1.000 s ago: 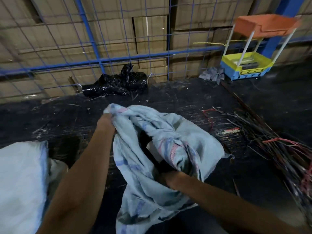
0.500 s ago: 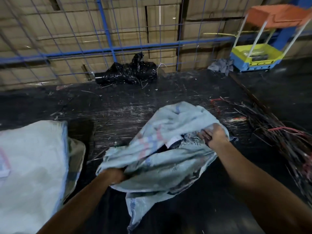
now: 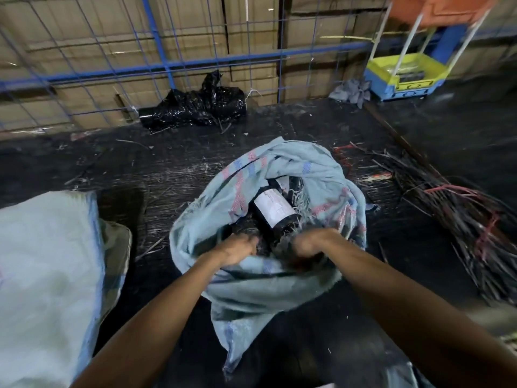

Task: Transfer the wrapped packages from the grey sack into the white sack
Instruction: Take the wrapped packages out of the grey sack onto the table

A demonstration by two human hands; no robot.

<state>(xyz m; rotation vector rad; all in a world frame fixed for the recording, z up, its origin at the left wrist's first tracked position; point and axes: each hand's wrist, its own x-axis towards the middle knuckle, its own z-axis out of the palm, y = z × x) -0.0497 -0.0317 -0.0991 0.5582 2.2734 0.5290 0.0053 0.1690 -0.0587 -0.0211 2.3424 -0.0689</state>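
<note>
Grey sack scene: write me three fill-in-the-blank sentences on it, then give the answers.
1. Both hands, left hand and right hand, reach into the open ____ sack.
2. The dark wrapped package inside carries a ____ label.
3. The white sack lies to the person's ____.

Answers: grey; white; left

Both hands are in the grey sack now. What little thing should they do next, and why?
Probably close on the black wrapped package with the white label and lift it out. The grey woven sack lies open, the package sits bare just beyond the left hand and the right hand, and the white woven sack waits to the left.
</note>
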